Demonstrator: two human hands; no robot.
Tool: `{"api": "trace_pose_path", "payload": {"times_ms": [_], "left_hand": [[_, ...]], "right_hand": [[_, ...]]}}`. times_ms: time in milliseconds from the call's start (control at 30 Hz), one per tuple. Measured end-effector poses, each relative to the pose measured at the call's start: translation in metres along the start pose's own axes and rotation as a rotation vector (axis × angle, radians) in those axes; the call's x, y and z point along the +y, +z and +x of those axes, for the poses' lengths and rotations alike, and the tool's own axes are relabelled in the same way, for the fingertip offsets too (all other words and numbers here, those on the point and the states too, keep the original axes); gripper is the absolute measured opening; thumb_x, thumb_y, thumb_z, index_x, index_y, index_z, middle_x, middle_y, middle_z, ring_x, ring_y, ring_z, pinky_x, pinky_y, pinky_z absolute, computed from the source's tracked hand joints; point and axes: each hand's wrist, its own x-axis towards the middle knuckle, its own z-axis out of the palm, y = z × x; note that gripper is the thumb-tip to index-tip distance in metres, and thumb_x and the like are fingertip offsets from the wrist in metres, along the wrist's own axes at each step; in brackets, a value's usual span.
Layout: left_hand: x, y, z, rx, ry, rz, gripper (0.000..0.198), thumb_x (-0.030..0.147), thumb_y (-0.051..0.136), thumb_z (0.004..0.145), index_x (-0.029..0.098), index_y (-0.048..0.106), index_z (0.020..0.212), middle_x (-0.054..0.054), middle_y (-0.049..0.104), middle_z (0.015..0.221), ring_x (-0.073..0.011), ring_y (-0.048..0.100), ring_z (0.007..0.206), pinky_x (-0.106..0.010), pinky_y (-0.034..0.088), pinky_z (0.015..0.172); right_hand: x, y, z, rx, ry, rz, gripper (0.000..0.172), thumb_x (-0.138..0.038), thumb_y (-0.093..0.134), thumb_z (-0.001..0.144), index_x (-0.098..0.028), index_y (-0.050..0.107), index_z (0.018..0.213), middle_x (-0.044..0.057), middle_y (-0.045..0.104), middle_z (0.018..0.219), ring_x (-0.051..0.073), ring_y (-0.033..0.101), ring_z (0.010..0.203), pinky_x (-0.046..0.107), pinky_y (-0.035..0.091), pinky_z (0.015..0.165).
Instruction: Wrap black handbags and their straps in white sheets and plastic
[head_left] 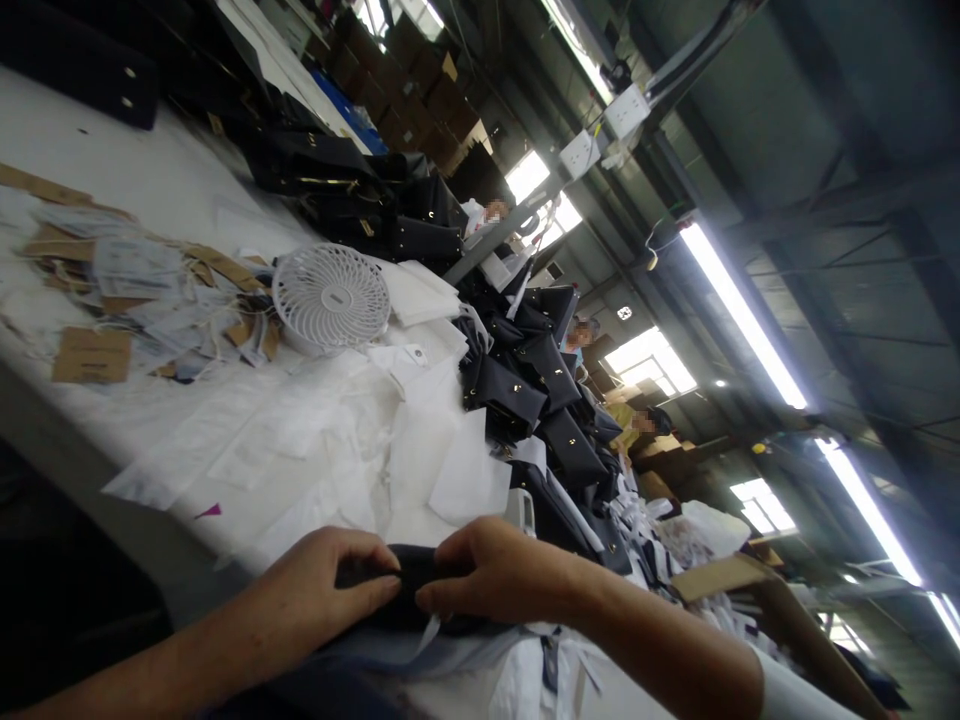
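Both my hands pinch a small dark bag [409, 590] at the near edge of the table. My left hand [319, 590] grips its left end with the thumb and fingers closed on it. My right hand [495, 575] closes on its right end, fingers curled over the top. A white ribbon or tag hangs below the bag. White dust bags [420, 460] lie spread on the table just beyond my hands.
A white table fan [331, 297] lies on the white table [112, 170]. Brown card tags and papers [94, 355] are scattered at left. A pile of dark bags [540, 400] runs along the table to the right. Other people sit farther down. Cardboard boxes are stacked behind.
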Motion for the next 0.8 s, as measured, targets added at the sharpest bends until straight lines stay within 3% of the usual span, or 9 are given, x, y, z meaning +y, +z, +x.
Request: {"api": "trace_pose_path", "payload": {"times_ms": [233, 433, 700, 800], "left_hand": [[0.006, 0.000, 0.003, -0.029, 0.012, -0.063, 0.026, 0.046, 0.063, 0.077, 0.021, 0.071, 0.082, -0.001, 0.072, 0.080, -0.0235, 0.067, 0.082, -0.029, 0.047, 0.072], [0.002, 0.000, 0.010, 0.016, 0.006, -0.172, 0.027, 0.044, 0.069, 0.067, 0.021, 0.059, 0.078, 0.002, 0.062, 0.075, -0.0192, 0.062, 0.074, -0.028, 0.046, 0.066], [-0.008, 0.004, 0.013, -0.097, -0.074, -0.243, 0.036, 0.054, 0.065, 0.077, 0.019, 0.062, 0.083, 0.004, 0.056, 0.062, -0.0140, 0.055, 0.056, -0.024, 0.037, 0.051], [-0.012, 0.003, 0.015, -0.109, -0.075, -0.317, 0.038, 0.054, 0.067, 0.077, 0.020, 0.058, 0.090, 0.004, 0.060, 0.073, -0.0120, 0.058, 0.052, -0.023, 0.038, 0.048]], "right_hand": [[0.008, 0.009, 0.004, 0.084, -0.033, 0.066, 0.027, -0.041, 0.070, 0.078, -0.016, 0.067, 0.073, -0.005, 0.049, 0.054, 0.007, 0.041, 0.049, 0.019, 0.027, 0.043], [0.003, 0.013, 0.005, 0.169, -0.037, 0.016, 0.026, -0.039, 0.069, 0.075, -0.015, 0.062, 0.065, -0.005, 0.047, 0.052, 0.007, 0.039, 0.050, 0.020, 0.026, 0.044], [0.009, 0.027, 0.013, 0.237, 0.011, 0.203, 0.017, -0.032, 0.067, 0.073, -0.016, 0.062, 0.070, -0.005, 0.046, 0.057, 0.008, 0.038, 0.053, 0.020, 0.026, 0.045], [0.013, 0.035, 0.014, 0.267, -0.008, 0.284, 0.016, -0.031, 0.066, 0.075, -0.016, 0.061, 0.072, -0.005, 0.044, 0.058, 0.008, 0.037, 0.054, 0.020, 0.027, 0.046]]}}
